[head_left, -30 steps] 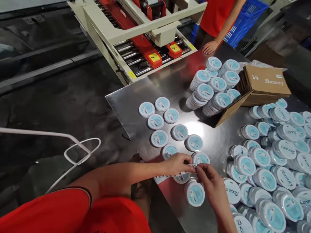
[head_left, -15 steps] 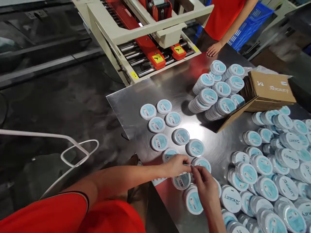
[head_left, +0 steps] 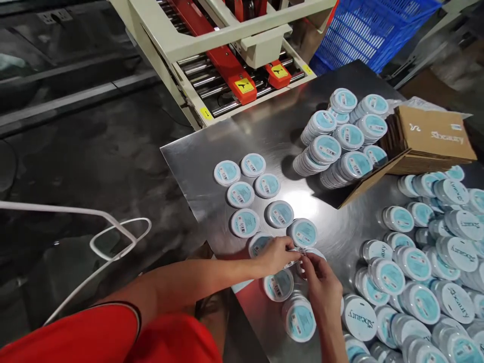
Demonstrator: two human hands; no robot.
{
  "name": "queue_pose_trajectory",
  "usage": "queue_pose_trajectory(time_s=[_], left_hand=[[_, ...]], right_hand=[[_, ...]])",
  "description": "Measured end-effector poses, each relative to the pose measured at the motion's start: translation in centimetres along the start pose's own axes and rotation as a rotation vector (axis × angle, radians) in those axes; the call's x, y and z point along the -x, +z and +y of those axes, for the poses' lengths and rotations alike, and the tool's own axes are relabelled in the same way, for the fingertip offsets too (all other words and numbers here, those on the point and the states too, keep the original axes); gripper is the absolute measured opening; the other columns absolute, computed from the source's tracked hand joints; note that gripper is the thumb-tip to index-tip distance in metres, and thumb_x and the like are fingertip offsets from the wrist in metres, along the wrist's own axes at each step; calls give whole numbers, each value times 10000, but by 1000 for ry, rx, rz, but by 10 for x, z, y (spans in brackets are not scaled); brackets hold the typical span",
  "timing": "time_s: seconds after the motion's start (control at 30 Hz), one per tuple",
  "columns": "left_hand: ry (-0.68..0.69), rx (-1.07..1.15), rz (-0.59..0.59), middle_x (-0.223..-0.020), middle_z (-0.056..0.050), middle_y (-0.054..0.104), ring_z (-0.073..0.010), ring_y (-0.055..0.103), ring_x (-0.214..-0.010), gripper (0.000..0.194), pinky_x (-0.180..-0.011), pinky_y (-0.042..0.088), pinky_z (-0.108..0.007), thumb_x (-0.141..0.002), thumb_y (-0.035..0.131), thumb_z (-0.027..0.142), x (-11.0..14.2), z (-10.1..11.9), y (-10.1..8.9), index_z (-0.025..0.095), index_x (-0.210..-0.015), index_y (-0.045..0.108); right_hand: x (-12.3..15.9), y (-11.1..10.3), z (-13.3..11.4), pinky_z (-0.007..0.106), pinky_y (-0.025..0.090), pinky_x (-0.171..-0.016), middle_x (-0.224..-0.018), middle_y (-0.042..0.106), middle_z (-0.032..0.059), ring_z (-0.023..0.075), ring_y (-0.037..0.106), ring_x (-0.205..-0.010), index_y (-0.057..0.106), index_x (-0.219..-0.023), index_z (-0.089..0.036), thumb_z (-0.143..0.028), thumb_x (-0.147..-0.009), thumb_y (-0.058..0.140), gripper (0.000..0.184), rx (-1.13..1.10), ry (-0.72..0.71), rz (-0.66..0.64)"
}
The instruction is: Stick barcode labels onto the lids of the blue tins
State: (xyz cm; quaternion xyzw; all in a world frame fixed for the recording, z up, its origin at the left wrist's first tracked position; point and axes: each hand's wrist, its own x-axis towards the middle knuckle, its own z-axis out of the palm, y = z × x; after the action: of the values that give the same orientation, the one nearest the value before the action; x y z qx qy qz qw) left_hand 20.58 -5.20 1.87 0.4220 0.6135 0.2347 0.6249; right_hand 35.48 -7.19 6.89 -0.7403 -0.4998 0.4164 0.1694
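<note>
My left hand [head_left: 276,254] and my right hand [head_left: 321,285] meet fingertip to fingertip over a round tin [head_left: 310,254] near the front edge of the steel table [head_left: 264,133]. Both pinch a small strip, apparently a sticker, too small to make out. Around them lie round tins with pale blue labelled lids, one [head_left: 279,285] just under my left hand and another [head_left: 300,320] below my right wrist. Several more tins [head_left: 245,223] lie flat in loose rows to the left.
Leaning stacks of tins [head_left: 333,146] rest against an open cardboard box [head_left: 427,138] at the back. A heap of tins [head_left: 423,272] fills the right side. A roller machine with red guides [head_left: 227,65] adjoins the table's far edge beside a blue crate [head_left: 363,30]. A white cable [head_left: 106,237] lies on the floor.
The person in red at the table's far end has left the view. My hands stay pinched together and shifted slightly onto the tin; the camera tilted a little.
</note>
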Motion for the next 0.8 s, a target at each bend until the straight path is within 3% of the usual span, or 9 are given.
queue_pose_trajectory(time_s=[0.17, 0.23, 0.33, 0.4, 0.53, 0.67, 0.8], left_hand=[[31, -23, -23, -603, 74, 480, -125, 444, -644, 290, -605, 294, -269, -757, 802, 340, -1, 4, 1, 179, -676, 574], [46, -37, -28, -603, 77, 485, -120, 445, -646, 295, -622, 297, -268, -767, 807, 336, 0, 6, 0, 178, -680, 574], [51, -33, -11, -589, 83, 452, -111, 425, -637, 306, -625, 295, -261, -786, 795, 330, -2, 7, 0, 177, -672, 556], [46, -13, 2, -588, 83, 439, -111, 418, -637, 316, -613, 285, -259, -788, 792, 322, -3, 6, 1, 178, -661, 540], [74, 29, -16, -591, 90, 417, -103, 391, -635, 347, -609, 279, -250, -777, 809, 296, -3, 4, 3, 176, -643, 513], [146, 21, -12, -616, 86, 447, -100, 404, -653, 339, -608, 295, -241, -805, 802, 296, -1, 4, 5, 172, -655, 524], [180, -203, 6, -625, 72, 498, -112, 481, -647, 293, -586, 346, -233, -856, 780, 362, -4, 3, 7, 170, -731, 598]], right_hand=[[-29, -13, 6, 347, 540, -697, -805, 741, 50, 226, 701, -690, 673, -877, -225, -616, -790, 605, 406, -38, 63, 132], [-42, -20, 8, 348, 555, -705, -852, 747, 62, 229, 711, -738, 680, -917, -214, -623, -774, 634, 435, -87, 49, 79], [-51, -22, 10, 356, 576, -719, -947, 757, 89, 240, 707, -824, 712, -978, -196, -654, -730, 690, 521, -149, 2, -149], [-49, -19, 9, 353, 580, -707, -927, 753, 89, 233, 691, -818, 721, -961, -186, -665, -700, 719, 546, -189, 27, -220], [-39, -12, 6, 333, 577, -651, -911, 740, 77, 223, 675, -795, 715, -938, -184, -654, -635, 769, 562, -291, 155, -202], [-35, -11, 9, 299, 565, -661, -917, 730, 50, 197, 668, -796, 718, -969, -200, -603, -679, 784, 501, -377, 191, -278], [-44, -14, 17, 289, 543, -623, -761, 684, 15, 168, 622, -682, 686, -812, -194, -600, -656, 793, 447, -346, 132, -145]])
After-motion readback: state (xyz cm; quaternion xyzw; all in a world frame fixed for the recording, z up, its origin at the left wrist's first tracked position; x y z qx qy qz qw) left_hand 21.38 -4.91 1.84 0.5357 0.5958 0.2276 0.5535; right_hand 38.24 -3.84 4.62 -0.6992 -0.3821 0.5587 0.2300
